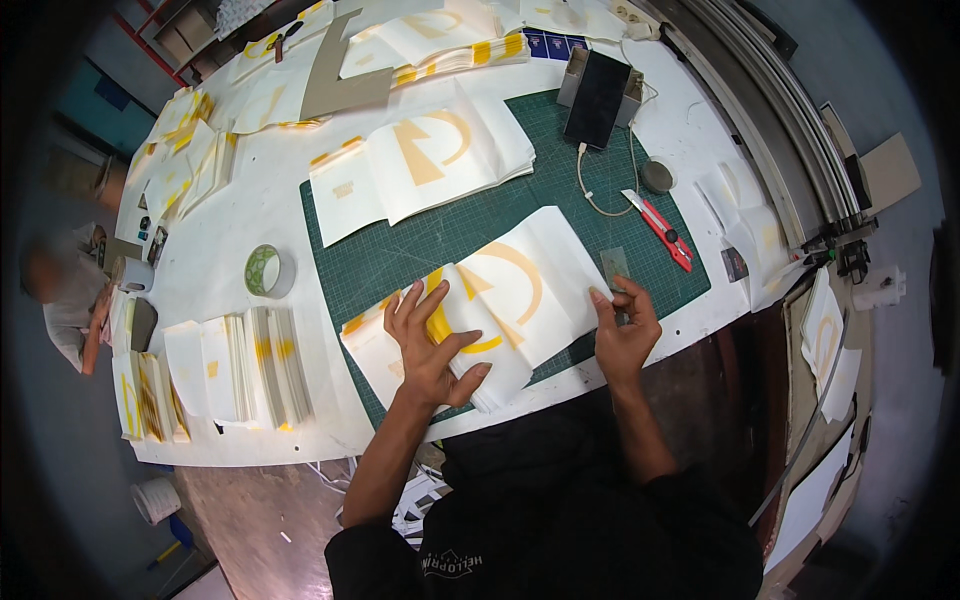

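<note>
A white printed sheet with pale orange shapes (560,270) lies folded into panels on the green cutting mat (400,245) in front of me. My left hand (430,345) rests on its folded left part with the fingers spread, partly covering a yellow-printed panel. At the sheet's right edge, my right hand (625,330) is closed with curled fingers around a small translucent card (615,263), its thumb near the sheet's corner. Farther back on the mat lies a stack of similar folded sheets (430,155).
A red cutter knife (660,230), a round dark tin (656,176) and a phone (597,98) with a cable sit to the right. A tape roll (269,271) and folded stacks (255,365) stand left. Metal rails (770,110) border the right. Another person (75,290) is at far left.
</note>
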A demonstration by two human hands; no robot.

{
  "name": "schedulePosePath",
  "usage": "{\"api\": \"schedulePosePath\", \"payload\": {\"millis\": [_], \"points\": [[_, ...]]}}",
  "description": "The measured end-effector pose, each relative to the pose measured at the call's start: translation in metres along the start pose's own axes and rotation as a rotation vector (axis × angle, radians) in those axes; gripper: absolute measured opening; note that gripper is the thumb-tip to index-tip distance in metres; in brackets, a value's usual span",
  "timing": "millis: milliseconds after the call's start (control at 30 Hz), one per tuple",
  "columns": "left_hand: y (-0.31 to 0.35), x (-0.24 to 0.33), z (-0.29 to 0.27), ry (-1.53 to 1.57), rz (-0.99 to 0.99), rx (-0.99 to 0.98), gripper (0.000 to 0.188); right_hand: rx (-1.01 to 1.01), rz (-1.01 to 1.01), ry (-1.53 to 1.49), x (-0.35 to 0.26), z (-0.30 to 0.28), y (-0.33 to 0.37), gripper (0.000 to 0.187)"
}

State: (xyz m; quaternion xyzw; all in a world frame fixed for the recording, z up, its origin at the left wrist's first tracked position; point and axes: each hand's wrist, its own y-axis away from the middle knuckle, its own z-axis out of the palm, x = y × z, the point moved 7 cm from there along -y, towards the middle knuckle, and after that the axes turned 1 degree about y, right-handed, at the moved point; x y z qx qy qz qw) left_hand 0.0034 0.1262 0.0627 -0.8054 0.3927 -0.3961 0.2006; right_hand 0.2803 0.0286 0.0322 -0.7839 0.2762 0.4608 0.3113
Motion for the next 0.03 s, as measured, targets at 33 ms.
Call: {"api": "schedulePosePath", "payload": {"millis": [33], "points": [[0.0001,-0.0002,-0.0002,-0.001,-0.001,-0.001,0.042,-0.009,-0.03,0.089,0.0012,-0.0012,0.0004,0.05]]}}
